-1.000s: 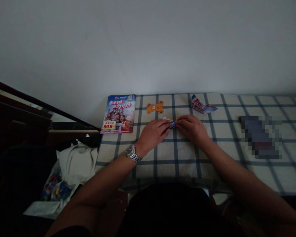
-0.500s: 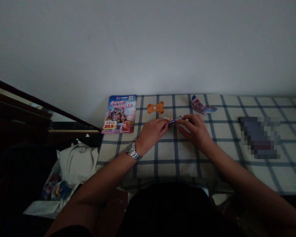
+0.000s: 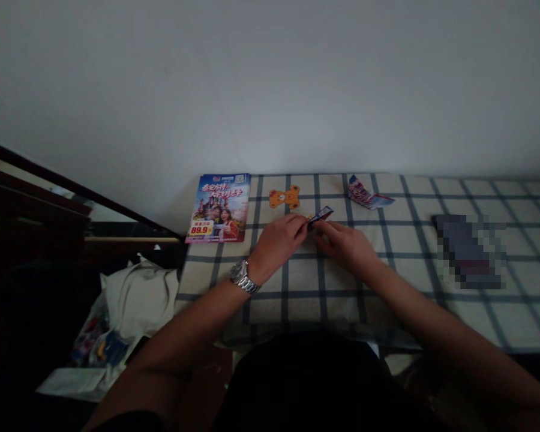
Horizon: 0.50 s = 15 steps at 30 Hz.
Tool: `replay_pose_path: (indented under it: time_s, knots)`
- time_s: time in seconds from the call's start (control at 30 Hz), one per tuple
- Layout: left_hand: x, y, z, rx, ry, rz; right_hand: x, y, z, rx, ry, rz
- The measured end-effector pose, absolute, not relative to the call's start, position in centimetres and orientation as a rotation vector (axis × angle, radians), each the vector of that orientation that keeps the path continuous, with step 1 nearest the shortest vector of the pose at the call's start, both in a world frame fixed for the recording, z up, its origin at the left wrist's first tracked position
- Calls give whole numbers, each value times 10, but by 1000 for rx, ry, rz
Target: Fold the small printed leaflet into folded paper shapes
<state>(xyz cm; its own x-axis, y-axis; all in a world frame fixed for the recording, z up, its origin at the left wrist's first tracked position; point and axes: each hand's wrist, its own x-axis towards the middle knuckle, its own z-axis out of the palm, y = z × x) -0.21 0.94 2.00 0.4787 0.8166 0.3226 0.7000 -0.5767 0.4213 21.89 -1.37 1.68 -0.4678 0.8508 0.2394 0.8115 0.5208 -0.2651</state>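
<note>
Folded paper (image 3: 323, 213) is held above the checked cloth of the bench (image 3: 409, 240), just nearer than a bear cutout (image 3: 284, 197). Its left end is pinched by the left hand (image 3: 281, 243), thumb and fingers closed. Its near edge is met by the curled fingers of the right hand (image 3: 347, 245); whether it is gripped there cannot be told. Flyers (image 3: 220, 207) are stacked at the left.

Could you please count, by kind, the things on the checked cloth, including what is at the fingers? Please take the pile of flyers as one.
Flyer pile: 1
Bear: 1
Folded papers: 2 (held paper, loose paper)
Dark item, blurred out: 1
Total: 5
</note>
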Motion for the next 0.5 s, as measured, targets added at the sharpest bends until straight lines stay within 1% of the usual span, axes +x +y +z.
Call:
replay_pose_path:
  time_s: [0.3, 0.5]
  knots:
    - [1, 7, 30, 2452, 1295, 801, 209, -5, 29, -1312, -2427, 262]
    - [2, 9, 37, 2373, 1204, 736, 215, -3, 35, -1224, -2452, 231]
